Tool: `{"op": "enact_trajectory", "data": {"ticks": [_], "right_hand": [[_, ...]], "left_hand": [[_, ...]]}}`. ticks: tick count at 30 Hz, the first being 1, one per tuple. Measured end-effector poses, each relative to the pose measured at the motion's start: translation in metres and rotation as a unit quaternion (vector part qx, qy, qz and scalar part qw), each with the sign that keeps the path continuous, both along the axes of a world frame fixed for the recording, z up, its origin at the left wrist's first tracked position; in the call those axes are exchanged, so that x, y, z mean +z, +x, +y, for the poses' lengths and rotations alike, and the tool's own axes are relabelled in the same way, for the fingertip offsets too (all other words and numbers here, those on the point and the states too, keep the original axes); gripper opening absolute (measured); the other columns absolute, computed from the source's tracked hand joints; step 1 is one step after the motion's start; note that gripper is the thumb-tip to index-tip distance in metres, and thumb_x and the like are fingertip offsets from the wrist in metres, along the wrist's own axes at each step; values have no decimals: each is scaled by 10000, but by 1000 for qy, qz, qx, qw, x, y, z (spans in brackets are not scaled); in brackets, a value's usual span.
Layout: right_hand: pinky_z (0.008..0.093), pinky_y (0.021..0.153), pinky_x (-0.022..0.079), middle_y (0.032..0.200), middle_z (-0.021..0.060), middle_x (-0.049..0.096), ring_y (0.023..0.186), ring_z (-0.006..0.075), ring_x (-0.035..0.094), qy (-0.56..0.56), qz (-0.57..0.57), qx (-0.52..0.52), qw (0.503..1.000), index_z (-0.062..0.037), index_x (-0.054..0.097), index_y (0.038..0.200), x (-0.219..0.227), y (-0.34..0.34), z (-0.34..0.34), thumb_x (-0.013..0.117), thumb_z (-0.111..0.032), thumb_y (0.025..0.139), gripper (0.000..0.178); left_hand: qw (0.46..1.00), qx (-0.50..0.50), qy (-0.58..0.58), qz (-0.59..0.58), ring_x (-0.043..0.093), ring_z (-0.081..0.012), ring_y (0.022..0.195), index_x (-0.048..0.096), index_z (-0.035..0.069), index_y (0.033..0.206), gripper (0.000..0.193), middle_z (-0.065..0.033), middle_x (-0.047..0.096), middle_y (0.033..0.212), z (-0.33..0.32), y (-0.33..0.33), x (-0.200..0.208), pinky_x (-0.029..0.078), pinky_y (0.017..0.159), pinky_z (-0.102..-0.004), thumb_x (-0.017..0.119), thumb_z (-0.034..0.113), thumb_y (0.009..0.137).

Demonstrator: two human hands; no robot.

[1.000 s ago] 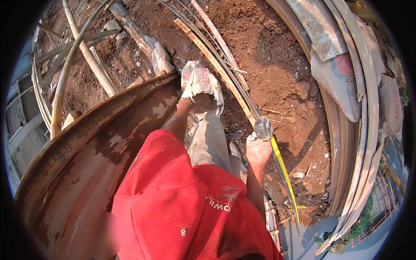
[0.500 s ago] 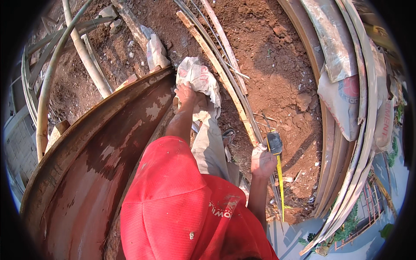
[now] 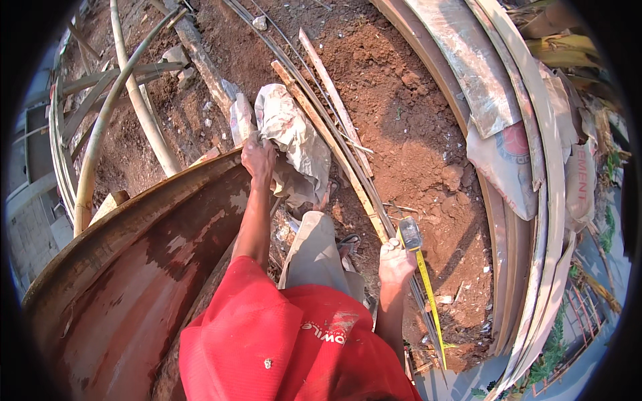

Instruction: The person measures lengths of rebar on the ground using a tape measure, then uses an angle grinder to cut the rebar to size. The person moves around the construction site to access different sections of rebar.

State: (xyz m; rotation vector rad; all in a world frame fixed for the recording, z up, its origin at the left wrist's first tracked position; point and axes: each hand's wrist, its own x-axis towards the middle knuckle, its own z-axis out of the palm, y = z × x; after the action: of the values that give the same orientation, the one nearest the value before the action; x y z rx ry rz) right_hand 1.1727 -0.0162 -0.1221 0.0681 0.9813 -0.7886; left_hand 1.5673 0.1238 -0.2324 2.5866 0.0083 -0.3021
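My left hand (image 3: 259,158), arm stretched forward, is closed on the edge of a crumpled whitish cement bag (image 3: 294,127). The bag hangs in loose folds past the tip of a large curved brown panel (image 3: 154,267). My right hand (image 3: 396,260) is closed at the near end of a long wooden strip (image 3: 334,147). A black tape measure (image 3: 409,234) sits at its fingers, with the yellow blade (image 3: 430,294) running out toward me. Whether these fingers also grip the strip is hidden. Below the bag shows my knee in pale trousers (image 3: 311,244).
Reddish broken soil (image 3: 408,120) spreads ahead. Stacked curved boards (image 3: 495,200) stand on the right, with another bag (image 3: 511,167) caught among them. Bent poles (image 3: 134,87) cross at the far left. Thin rods run beside the wooden strip, under my right hand.
My left hand has reached farther forward along the brown panel's tip, pulling the bag's edge so that more of it spreads out. The right hand still holds the tape measure; the whole view has shifted.
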Motion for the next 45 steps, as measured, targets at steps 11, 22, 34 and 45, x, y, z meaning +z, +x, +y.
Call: {"op": "enact_trajectory", "data": {"ticks": [11, 22, 34, 45], "right_hand": [[351, 765, 520, 986, 100, 644, 847, 225, 591, -33, -23, -14, 999, -53, 610, 1149, 12, -9, 7, 491, -263, 1021, 273], [330, 734, 502, 1059, 35, 649, 797, 178, 593, -83, 31, -36, 995, -108, 609, 1179, 27, -3, 2, 601, -321, 989, 286], [345, 663, 560, 955, 52, 713, 729, 176, 685, -119, 52, -103, 986, -93, 634, 1212, 56, 11, -28, 392, -269, 1064, 334], [324, 635, 584, 962, 125, 666, 728, 175, 661, -5, 117, -117, 986, -63, 584, 1231, 64, 31, 0, 347, -184, 1054, 320]], "left_hand": [[945, -149, -235, -172, 707, -384, 838, 719, 21, 1001, 318, -210, 727, 888, -129, -14, 257, 537, 786, -460, 686, 278, 816], [605, -304, -665, -316, 630, -398, 684, 624, 33, 839, 162, -186, 599, 701, -353, -213, 530, 492, 630, -478, 659, 126, 712], [515, -817, -225, 132, 606, -231, 1187, 595, -1, 1324, 471, -143, 657, 1258, -414, -240, 394, 475, 1012, -379, 709, 260, 948], [661, -564, -198, 454, 664, -276, 1171, 614, 26, 1338, 450, -144, 684, 1277, -191, -122, 191, 500, 1034, -435, 654, 330, 1008]]}}
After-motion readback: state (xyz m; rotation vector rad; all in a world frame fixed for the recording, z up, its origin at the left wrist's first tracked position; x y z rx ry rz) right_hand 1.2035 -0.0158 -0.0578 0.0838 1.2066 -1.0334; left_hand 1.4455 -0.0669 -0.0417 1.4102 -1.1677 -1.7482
